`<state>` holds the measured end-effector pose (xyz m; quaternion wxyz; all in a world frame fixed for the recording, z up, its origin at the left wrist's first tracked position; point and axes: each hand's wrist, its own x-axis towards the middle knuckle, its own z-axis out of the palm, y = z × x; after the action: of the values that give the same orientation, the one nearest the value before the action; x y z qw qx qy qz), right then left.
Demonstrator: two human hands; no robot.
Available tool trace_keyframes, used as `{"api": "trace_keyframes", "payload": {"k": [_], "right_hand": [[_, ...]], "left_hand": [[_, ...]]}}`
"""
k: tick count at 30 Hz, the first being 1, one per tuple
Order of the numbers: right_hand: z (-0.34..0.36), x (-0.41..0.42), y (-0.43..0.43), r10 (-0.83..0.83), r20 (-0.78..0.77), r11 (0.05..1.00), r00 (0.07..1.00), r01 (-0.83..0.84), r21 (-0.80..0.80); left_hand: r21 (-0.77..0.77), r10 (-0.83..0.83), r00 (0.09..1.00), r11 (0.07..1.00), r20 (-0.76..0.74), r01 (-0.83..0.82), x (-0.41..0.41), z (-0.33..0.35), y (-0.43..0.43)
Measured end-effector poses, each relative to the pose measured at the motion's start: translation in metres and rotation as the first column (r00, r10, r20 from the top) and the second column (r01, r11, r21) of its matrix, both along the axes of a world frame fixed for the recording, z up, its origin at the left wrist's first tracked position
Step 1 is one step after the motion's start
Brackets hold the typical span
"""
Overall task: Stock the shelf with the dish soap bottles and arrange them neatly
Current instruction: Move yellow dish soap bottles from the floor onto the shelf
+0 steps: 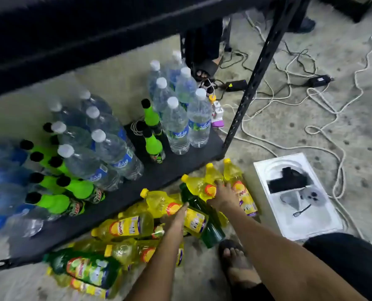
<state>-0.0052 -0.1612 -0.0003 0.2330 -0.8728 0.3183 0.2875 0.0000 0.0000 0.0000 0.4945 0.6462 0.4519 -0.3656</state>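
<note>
The right hand (224, 195) lies palm down on the heap of dish soap bottles (150, 224) on the floor, its fingers spread and curled over the shoulder of a yellow bottle (199, 185); whether they actually clamp it I cannot tell. The left hand (176, 217) reaches in just to the left, fingers stretched nearly flat and together, the tips touching another yellow bottle (159, 202) beside a dark green bottle (202, 216), with nothing closed in its grasp.

The heap runs along the near edge of the bottom shelf board (174, 166), from the shelf's right front post (252, 83) leftward and nearer, mostly yellow bottles lying on their sides, with a second green one (83, 268) at the near left. On the board itself, water bottles (180, 105) stand at the far right and more fill the left together with neon green soda bottles (61, 187); a bare strip of board remains along the front edge and in the middle gap.

Right of the heap a white open box (295, 196) lies flat on the floor, near the bottles but apart. A sandalled foot (235, 261) stands just near of the pile. Loose cables (289, 88) sprawl across the floor beyond the post.
</note>
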Motion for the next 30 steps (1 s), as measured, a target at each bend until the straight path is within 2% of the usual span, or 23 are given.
{"api": "trace_keyframes", "payload": {"k": [2, 4, 5, 7, 9, 13, 15, 19, 22, 24, 26, 30], "right_hand": [[-0.018, 0.004, 0.004, 0.085, -0.014, 0.995, 0.996, -0.086, -0.049], [-0.033, 0.006, 0.005, 0.126, -0.021, 0.988, 0.992, -0.127, -0.087], [-0.041, 0.007, 0.006, 0.146, -0.015, 0.982, 0.989, -0.146, -0.123], [-0.049, 0.007, 0.007, 0.174, -0.024, 0.968, 0.984, -0.176, -0.178], [-0.045, 0.010, 0.004, 0.198, -0.056, 0.958, 0.979, -0.205, -0.201], [-0.032, 0.002, 0.006, 0.200, -0.048, 0.958, 0.979, -0.205, -0.200], [-0.027, -0.011, 0.008, 0.157, -0.032, 0.970, 0.987, -0.160, -0.182], [0.003, -0.045, 0.011, 0.037, 0.129, 0.996, 0.991, -0.026, -0.088], [0.052, -0.062, 0.016, 0.004, 0.319, 0.999, 0.948, 0.006, -0.032], [0.093, -0.073, 0.017, -0.032, 0.451, 0.999, 0.892, 0.035, 0.002], [0.139, -0.082, 0.019, -0.080, 0.601, 0.996, 0.795, 0.045, 0.072], [0.248, -0.096, 0.017, -0.145, 0.838, 0.989, 0.527, 0.084, 0.118]], "left_hand": [[-0.201, -0.020, 0.998, 0.980, -0.065, 0.006, 0.005, -0.022, -0.012], [-0.276, -0.014, 0.990, 0.961, -0.141, -0.026, 0.012, -0.044, -0.019], [-0.244, -0.020, 0.990, 0.970, -0.138, -0.015, 0.011, -0.055, -0.022], [-0.043, -0.001, 0.997, 0.999, -0.075, -0.002, 0.008, -0.070, -0.018], [0.049, -0.020, 1.000, 0.999, 0.005, 0.020, 0.005, -0.072, -0.011], [0.012, -0.017, 0.992, 1.000, 0.124, 0.015, -0.018, -0.067, 0.011], [0.054, -0.066, 0.982, 0.997, 0.176, 0.057, -0.032, -0.062, 0.023], [0.107, -0.132, 0.932, 0.989, 0.339, 0.101, -0.063, -0.009, 0.047], [0.144, -0.232, 0.845, 0.972, 0.481, 0.185, -0.071, 0.053, 0.056], [0.249, -0.355, 0.753, 0.934, 0.554, 0.257, -0.075, 0.105, 0.057], [0.323, -0.431, 0.619, 0.902, 0.657, 0.285, -0.078, 0.162, 0.061], [0.451, -0.512, 0.294, 0.856, 0.807, 0.252, -0.086, 0.281, 0.072]]}}
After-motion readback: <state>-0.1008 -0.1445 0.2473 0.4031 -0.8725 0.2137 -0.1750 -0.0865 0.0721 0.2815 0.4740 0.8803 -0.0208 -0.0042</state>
